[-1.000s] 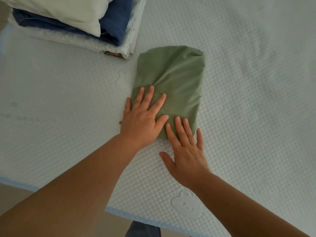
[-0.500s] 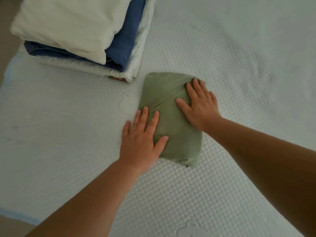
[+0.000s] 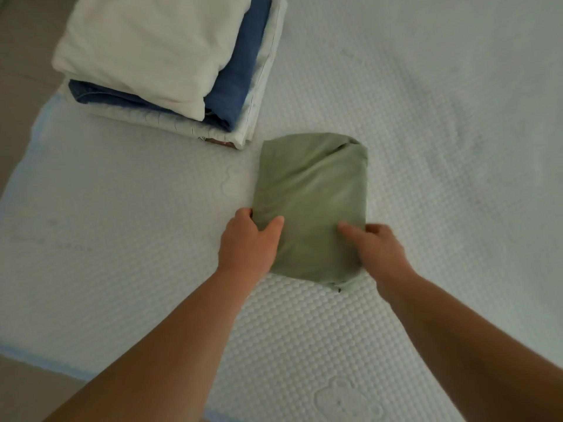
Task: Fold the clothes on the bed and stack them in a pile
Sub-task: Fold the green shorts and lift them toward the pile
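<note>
while both hands — left hand [image 3: 248, 242], right hand [image 3: 376, 249] — grip the folded green garment [image 3: 310, 205], the pile [image 3: 170, 65] sits just beside it on the mattress [image 3: 426, 147].

A white mattress [image 3: 396, 132] with a raised, dimpled quilted weave fills nearly the whole view. Bear-shaped outlines are stitched into its cover, one near the bottom edge and one toward the middle. A pale blue trim [image 3: 39, 123] runs along its left and near edges. Beyond that border lies a dull beige-brown floor [image 3: 21, 56]. The light is soft, even and dim.
</note>
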